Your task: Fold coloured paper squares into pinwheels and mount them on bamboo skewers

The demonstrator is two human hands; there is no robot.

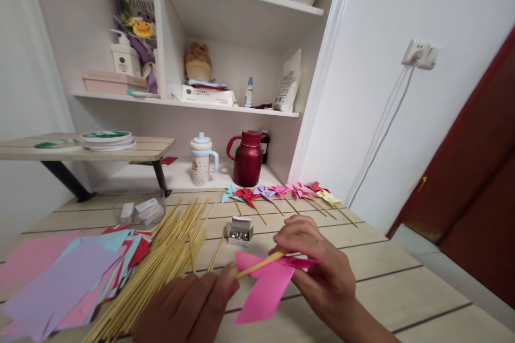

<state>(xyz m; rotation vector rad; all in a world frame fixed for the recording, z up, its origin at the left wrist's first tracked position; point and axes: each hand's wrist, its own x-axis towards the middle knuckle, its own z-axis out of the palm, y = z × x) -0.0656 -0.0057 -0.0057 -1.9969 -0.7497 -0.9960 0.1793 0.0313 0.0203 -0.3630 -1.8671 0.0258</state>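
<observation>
1. Our right hand (322,273) has the pink paper pinwheel (267,289) pinched at its centre, fingers closed on it and on the bamboo stick (259,265).
2. Our left hand (189,305) grips the stick's other end, just left of the pinwheel.
3. It all sits low over the wooden table (402,289), between the stick pile (161,262) and us.
4. Finished pinwheels (285,193) line the far edge, and a small box of pins (240,231) sits just beyond our hands.

Finished pinwheels (281,193) in a row at the far edge of the table: seven, as far as can be told, for they overlap. Pink pinwheel (265,286) in hand: one. Hands: two, left hand (189,305) and right hand (322,273). Small open box of pins (240,231): one. Bamboo sticks (161,268): one heap, too many to count. Coloured paper squares (60,284): one spread stack, uncounted. Red jug (247,158): one. Cup with lid (201,159): one.
</observation>
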